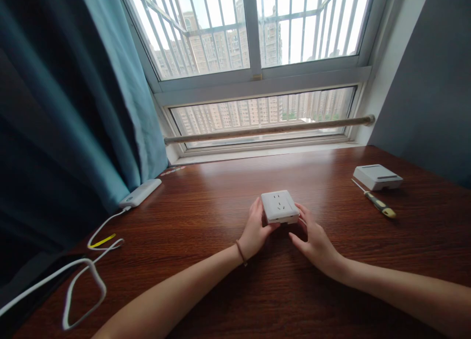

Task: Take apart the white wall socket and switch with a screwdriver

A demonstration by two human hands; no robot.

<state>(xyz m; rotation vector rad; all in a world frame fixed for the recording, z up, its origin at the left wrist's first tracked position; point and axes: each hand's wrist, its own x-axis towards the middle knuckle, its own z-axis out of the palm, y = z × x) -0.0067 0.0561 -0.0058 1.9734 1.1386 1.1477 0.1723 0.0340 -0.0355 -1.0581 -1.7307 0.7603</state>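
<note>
A white wall socket (279,206) with several slots in its face is in the middle of the brown wooden table, its face turned up and toward me. My left hand (256,227) grips its left side, with the thumb along the near edge and the fingers behind the left edge. On the other side, my right hand (315,237) has its fingers against the socket's right edge. Its thumb stands apart from the fingers, off the socket. The underside of the socket is hidden.
At the right lie a second white box-shaped piece (378,176) and a screwdriver (380,204). At the left, a white power bank-like device (142,193) has a white cable (105,292) with a yellow tie (103,241). A blue curtain (121,108) hangs beside the barred window (257,76).
</note>
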